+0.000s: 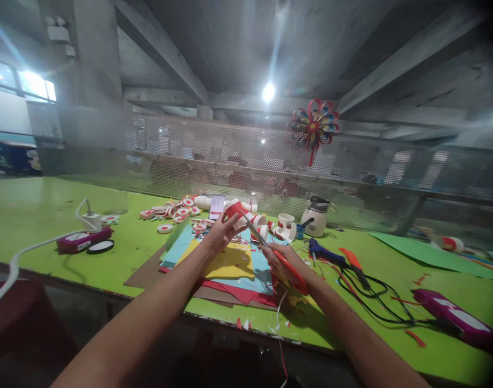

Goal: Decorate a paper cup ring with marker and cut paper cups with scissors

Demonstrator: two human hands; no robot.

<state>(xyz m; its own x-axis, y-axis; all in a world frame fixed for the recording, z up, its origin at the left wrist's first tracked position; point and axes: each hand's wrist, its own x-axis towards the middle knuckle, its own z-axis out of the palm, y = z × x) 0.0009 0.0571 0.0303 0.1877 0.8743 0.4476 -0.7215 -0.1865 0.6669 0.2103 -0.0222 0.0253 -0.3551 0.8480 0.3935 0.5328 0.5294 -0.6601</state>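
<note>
My left hand [223, 233] is closed on a red and white paper cup [235, 209], raised above the papers on the table. My right hand [285, 258] grips scissors with orange-red handles [292, 272], their blades [255, 227] pointing up and left. The blade tips reach the cup's right side; whether they cut into it I cannot tell. Beneath both hands lie a yellow sheet [218, 263], light blue paper [262, 277] and red paper [246, 293] on brown cardboard [143, 276]. Cut white and red cup pieces [286, 229] stand just behind the scissors.
Red and white discs [184, 211] are heaped at the back left, near a propped phone [217, 207]. A white jug [314, 218] stands behind; a blue glue gun [326, 252] and black cables [362, 296] lie right. Purple power strips [83, 240] flank the green table [121, 269].
</note>
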